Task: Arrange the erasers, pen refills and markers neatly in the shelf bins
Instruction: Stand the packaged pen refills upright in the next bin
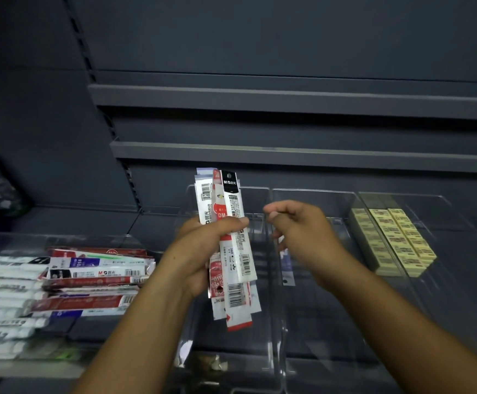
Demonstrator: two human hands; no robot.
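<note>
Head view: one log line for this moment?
left hand grips pen refill packs upright | right hand curled, hold unclear | erasers rowed in clear bin

Glossy plastic refill packets [233, 245], clear smooth plastic bins [314, 322], matt dark metal shelving [288, 99], paper-sleeved erasers [399, 240]

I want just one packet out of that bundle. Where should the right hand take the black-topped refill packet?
Probably pinch the black-topped refill packet by its black header, coming from above and the right. It stands upright at the right edge of the bundle, its top clear above the left hand, whose thumb clamps its middle. The right hand hovers beside it.
</note>
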